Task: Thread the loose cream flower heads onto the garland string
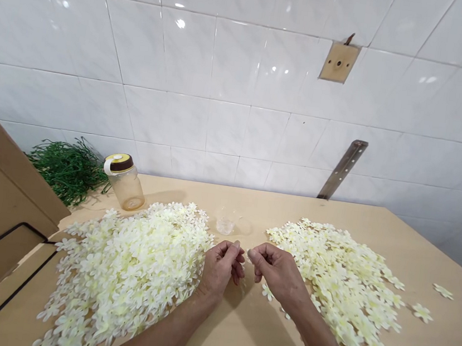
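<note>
My left hand (223, 265) is closed in a pinch, thumb against the fingers, at the right edge of a big heap of pale yellow-white fabric flowers (130, 267). Close beside it, my right hand (274, 268) pinches too, its thumb and forefinger pointing toward the left hand. Whatever the fingertips hold is too small to make out. To the right spreads a flatter pile of similar flowers (341, 265). One loose flower (267, 292) lies just under my right hand. Behind both hands stands a small clear cup (225, 224).
A plastic bottle (125, 183) with a brown and yellow lid stands back left, near green artificial stems (69, 167). A cardboard box (1, 223) and a black wire frame (8, 303) border the left side. A tiled wall (220, 127) backs the table.
</note>
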Tool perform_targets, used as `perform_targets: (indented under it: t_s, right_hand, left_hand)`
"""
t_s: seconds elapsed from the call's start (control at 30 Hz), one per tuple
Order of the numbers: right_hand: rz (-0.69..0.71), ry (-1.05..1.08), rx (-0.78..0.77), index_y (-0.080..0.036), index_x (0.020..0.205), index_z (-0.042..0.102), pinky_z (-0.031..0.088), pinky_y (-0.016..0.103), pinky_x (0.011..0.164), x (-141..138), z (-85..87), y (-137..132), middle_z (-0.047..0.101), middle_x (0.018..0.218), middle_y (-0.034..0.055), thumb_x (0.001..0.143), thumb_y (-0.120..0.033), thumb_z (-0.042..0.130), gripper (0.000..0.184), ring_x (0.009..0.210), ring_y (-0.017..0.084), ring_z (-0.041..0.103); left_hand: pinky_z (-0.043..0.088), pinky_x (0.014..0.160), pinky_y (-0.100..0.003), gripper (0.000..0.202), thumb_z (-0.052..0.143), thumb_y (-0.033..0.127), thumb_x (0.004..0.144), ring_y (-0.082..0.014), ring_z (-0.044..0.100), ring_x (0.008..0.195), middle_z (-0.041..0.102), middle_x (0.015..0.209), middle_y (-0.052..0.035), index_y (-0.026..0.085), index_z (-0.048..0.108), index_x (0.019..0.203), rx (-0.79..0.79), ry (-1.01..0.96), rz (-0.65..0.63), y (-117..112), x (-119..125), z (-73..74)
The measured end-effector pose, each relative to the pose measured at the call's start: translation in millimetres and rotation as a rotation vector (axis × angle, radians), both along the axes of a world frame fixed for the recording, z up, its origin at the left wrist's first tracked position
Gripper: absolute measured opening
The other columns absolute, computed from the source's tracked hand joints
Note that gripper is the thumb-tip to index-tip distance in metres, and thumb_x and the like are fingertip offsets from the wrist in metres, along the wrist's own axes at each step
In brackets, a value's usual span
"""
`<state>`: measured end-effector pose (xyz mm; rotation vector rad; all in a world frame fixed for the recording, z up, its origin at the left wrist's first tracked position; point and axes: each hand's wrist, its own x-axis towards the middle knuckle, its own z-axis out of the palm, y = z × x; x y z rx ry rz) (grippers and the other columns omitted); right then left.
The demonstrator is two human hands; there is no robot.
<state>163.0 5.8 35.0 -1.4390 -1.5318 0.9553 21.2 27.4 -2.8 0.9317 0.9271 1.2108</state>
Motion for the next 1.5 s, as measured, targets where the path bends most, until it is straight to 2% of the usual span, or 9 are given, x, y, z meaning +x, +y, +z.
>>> perform_targets:
  t_s: [0.23, 0.37, 0.47, 0.63, 0.8, 1.0, 1.23, 1.37, 1.5]
  right_hand:
    - [-0.035, 0.038, 0.018, -0.019, 0.07, 0.063, 0.046, 0.025, 0.057, 1, -0.9, 0, 0.062, 0.056, -0.0001, 0.089, -0.051, 0.052, 0.038, 0.054, 0.015, 0.059]
    - [-0.044, 0.154, -0.018, -0.018, 0.086, 0.069, 0.053, 0.028, 0.065, 1, -6.2, 4, 0.068, 0.07, 0.0028, 0.084, -0.051, 0.06, 0.034, 0.065, 0.018, 0.065]
    - [-0.078, 0.199, -0.031, -0.017, 0.088, 0.07, 0.056, 0.031, 0.068, 0, -8.4, 4, 0.071, 0.075, 0.0048, 0.079, -0.05, 0.066, 0.034, 0.068, 0.02, 0.067]
    - [-0.138, 0.069, 0.029, -0.02, 0.079, 0.072, 0.054, 0.028, 0.063, -2, -5.7, 0, 0.071, 0.07, 0.0035, 0.081, -0.048, 0.065, 0.029, 0.065, 0.019, 0.067]
    - [-0.148, -0.086, 0.198, -0.024, 0.083, 0.074, 0.054, 0.027, 0.064, -2, -7.5, -2, 0.073, 0.078, 0.0028, 0.086, -0.044, 0.06, 0.025, 0.067, 0.018, 0.068]
    - [-0.118, -0.174, 0.249, -0.026, 0.09, 0.076, 0.053, 0.027, 0.068, 0, -8.7, -3, 0.074, 0.082, 0.0024, 0.088, -0.039, 0.058, 0.023, 0.074, 0.018, 0.069]
    - [-0.17, -0.068, 0.091, -0.023, 0.086, 0.073, 0.055, 0.03, 0.065, 0, -9.5, -1, 0.073, 0.072, 0.0038, 0.085, -0.046, 0.059, 0.027, 0.069, 0.021, 0.07]
    - [-0.178, 0.039, 0.038, -0.021, 0.083, 0.071, 0.057, 0.032, 0.068, -2, -9.9, 0, 0.074, 0.074, 0.0049, 0.082, -0.051, 0.061, 0.032, 0.069, 0.022, 0.07]
    - [-0.145, 0.128, -0.026, -0.019, 0.087, 0.069, 0.058, 0.033, 0.07, -2, -10.9, 2, 0.073, 0.075, 0.005, 0.079, -0.048, 0.065, 0.03, 0.069, 0.02, 0.07]
  left_hand:
    - [0.038, 0.035, -0.02, 0.038, 0.065, 0.051, 0.078, -0.0114, 0.055, 0.042, 0.061, 0.064, -0.002, 0.013, 0.062, 0.075, -0.01, -0.001, -0.013, 2, 0, -1.9]
    - [0.039, 0.036, -0.02, 0.038, 0.067, 0.051, 0.076, -0.0117, 0.055, 0.043, 0.062, 0.064, -0.0032, 0.014, 0.06, 0.073, -0.002, 0.012, -0.03, 0, 1, -1.7]
    - [0.04, 0.037, -0.02, 0.038, 0.065, 0.051, 0.079, -0.0112, 0.053, 0.04, 0.061, 0.057, -0.0029, 0.014, 0.06, 0.072, 0.036, 0.035, -0.063, -2, 1, -1.5]
    - [0.042, 0.038, -0.02, 0.037, 0.063, 0.049, 0.082, -0.0109, 0.051, 0.038, 0.058, 0.049, -0.0015, 0.013, 0.062, 0.073, 0.043, 0.034, -0.112, -4, 0, -0.1]
    - [0.043, 0.038, -0.021, 0.037, 0.067, 0.049, 0.077, -0.0109, 0.054, 0.043, 0.065, 0.066, -0.0054, 0.012, 0.066, 0.076, 0.005, -0.01, -0.105, -4, 0, 2.5]
    - [0.042, 0.04, -0.02, 0.036, 0.07, 0.047, 0.075, -0.0105, 0.051, 0.041, 0.059, 0.049, -0.0015, 0.012, 0.068, 0.08, -0.007, 0.017, -0.078, -1, 1, 2.1]
    - [0.04, 0.038, -0.02, 0.035, 0.07, 0.048, 0.075, -0.0095, 0.048, 0.037, 0.058, 0.047, -0.0008, 0.012, 0.066, 0.074, -0.009, 0.055, -0.045, 1, 2, 0.8]
    - [0.039, 0.038, -0.02, 0.036, 0.07, 0.048, 0.075, -0.0095, 0.048, 0.036, 0.058, 0.047, -0.0007, 0.013, 0.065, 0.072, -0.007, 0.067, -0.049, 1, 3, 0.0]
    - [0.04, 0.038, -0.019, 0.036, 0.07, 0.049, 0.074, -0.0097, 0.049, 0.039, 0.059, 0.051, -0.0013, 0.013, 0.064, 0.072, -0.012, 0.062, -0.041, 3, 2, -3.8]
